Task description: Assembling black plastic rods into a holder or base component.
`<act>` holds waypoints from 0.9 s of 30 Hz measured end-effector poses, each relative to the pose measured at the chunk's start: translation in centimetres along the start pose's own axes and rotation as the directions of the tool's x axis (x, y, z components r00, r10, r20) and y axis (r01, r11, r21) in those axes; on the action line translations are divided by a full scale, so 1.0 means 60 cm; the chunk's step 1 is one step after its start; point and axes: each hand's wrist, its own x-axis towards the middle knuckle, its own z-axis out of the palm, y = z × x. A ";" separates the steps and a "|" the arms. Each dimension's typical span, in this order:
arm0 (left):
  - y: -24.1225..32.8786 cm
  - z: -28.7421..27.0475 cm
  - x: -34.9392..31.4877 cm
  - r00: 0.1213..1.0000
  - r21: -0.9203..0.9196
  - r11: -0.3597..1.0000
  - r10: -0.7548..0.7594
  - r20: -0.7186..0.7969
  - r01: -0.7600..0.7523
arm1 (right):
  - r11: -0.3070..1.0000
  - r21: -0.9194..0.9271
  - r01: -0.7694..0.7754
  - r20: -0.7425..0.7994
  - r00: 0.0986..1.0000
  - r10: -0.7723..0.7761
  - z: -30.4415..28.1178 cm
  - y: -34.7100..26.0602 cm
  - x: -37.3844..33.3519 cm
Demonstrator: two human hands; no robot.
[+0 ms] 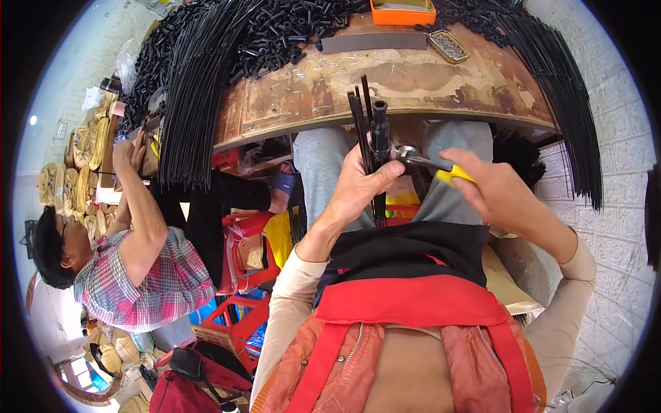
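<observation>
My left hand (359, 184) is closed around a small bunch of thin black rods (357, 113) and a black tubular plastic fitting (379, 132), all held upright above my lap. My right hand (490, 184) grips a pair of pliers (425, 161) by the yellow handles. Their metal head is beside the fitting, close to my left thumb. Whether the jaws bite on anything cannot be made out.
Ahead stands a worn wooden table (289, 103) with piled black fittings (282, 34), bundles of black rods (200, 103), an orange tray (403, 15) and a small dish of metal bits (449, 47). A co-worker (144, 265) sits at the left, near a red stool (244, 316).
</observation>
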 end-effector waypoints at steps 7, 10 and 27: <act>0.023 0.010 -0.004 0.993 0.048 0.999 -0.013 0.119 0.008 | 0.769 0.474 -0.429 0.369 0.890 0.269 0.013 -0.018 -0.012; 0.042 0.017 0.005 0.998 0.188 0.980 0.055 0.029 -0.060 | 0.999 0.052 0.000 -0.166 0.986 0.009 0.025 -0.003 -0.010; 0.040 0.002 0.014 0.988 0.074 0.997 0.018 0.153 -0.030 | 1.000 0.022 -0.018 -0.143 0.990 0.021 0.025 -0.006 -0.004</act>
